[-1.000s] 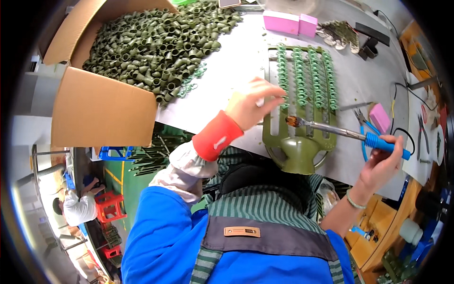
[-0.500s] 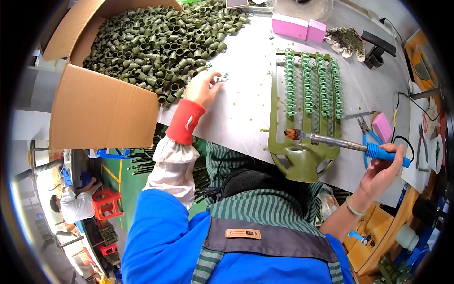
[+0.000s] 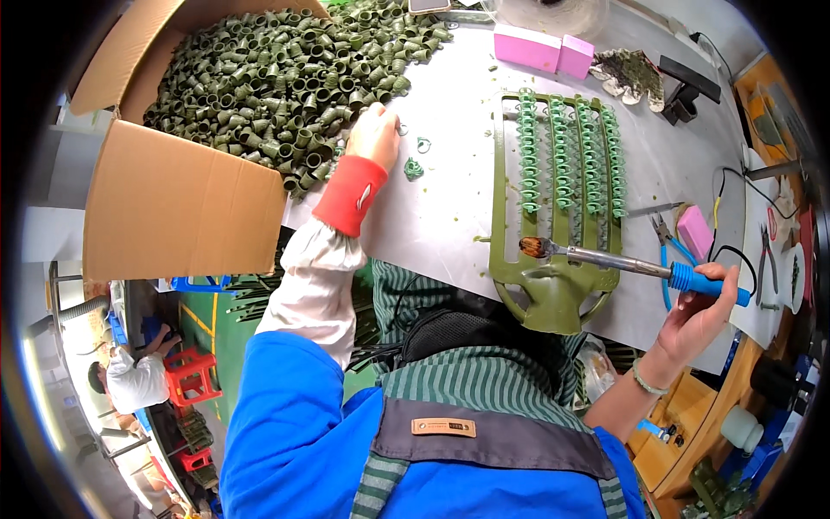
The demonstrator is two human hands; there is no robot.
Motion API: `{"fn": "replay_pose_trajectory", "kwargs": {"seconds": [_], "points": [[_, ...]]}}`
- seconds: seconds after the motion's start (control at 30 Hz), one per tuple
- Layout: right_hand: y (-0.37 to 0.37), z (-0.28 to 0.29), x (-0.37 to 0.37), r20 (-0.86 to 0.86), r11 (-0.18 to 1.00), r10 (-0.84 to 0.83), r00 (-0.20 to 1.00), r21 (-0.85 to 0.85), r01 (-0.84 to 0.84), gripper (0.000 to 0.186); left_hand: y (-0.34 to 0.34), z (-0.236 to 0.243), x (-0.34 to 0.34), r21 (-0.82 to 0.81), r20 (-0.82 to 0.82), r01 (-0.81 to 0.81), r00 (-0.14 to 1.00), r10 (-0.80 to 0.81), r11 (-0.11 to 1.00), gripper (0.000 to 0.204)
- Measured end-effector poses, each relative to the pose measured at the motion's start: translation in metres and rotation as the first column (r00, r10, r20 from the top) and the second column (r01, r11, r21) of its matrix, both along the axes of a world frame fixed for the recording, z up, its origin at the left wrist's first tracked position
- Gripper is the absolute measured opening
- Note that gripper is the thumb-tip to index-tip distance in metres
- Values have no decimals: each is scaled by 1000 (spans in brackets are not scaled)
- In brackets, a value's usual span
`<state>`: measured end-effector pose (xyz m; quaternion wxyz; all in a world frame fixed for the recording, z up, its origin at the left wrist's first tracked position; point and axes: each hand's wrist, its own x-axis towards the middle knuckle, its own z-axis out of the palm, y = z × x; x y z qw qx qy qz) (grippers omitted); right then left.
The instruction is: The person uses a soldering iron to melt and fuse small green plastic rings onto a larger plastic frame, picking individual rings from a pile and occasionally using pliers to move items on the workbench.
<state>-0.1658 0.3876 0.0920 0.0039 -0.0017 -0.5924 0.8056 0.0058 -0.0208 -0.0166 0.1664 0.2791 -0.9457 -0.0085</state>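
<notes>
My right hand [image 3: 694, 324] grips the blue handle of a soldering iron [image 3: 627, 260]. Its browned tip hovers over an olive plastic rack [image 3: 553, 298]. Several rows of light green plastic clips [image 3: 564, 160] line the rack's bars. My left hand [image 3: 374, 136], in a red wristband, is bent down at the right edge of a heap of olive cup-shaped plastic parts [image 3: 285, 86]; its fingertips are mostly hidden, so I cannot see whether it holds anything. Beside it on the table lie a small green clump [image 3: 413, 169] and a loose green ring [image 3: 423, 145].
An opened cardboard box [image 3: 181, 203] lies on its side at the left, under the heap. Pink blocks [image 3: 527, 48] and a dirty glove [image 3: 631, 76] stand along the far side. Blue-handled pliers [image 3: 666, 251] and another pink block [image 3: 694, 231] lie right of the rack.
My left hand has shifted slightly farther away and turned down, its fingers curling out of sight. A green clump and ring now show on the table beside it. The soldering iron stays put.
</notes>
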Motion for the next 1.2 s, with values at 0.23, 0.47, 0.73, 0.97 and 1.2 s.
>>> {"fn": "replay_pose_trajectory", "kwargs": {"seconds": [0.23, 0.47, 0.73, 0.97, 1.2], "points": [[1, -1, -2, 14, 1000, -14, 1000, -8, 14, 33, -3, 4, 1, 7, 43, 37, 998, -38, 999, 11], [5, -2, -3, -7, 1000, 8, 1000, -15, -8, 32, -19, -8, -6, -154, 40, 14, 999, -8, 988, 11], [11, -6, -6, -13, 999, -37, 999, -34, 36, 33, 20, 33, 5, 716, -209, 67, 970, 121, 695, 10], [16, -10, -13, -23, 997, -71, 997, -34, 70, 33, 148, 75, -10, 742, -448, 472, 877, -172, 476, 16], [22, -13, -19, -38, 992, -128, 991, -10, 128, 37, 192, 70, -48, 465, -457, 568, 811, -365, 679, 15]]}}
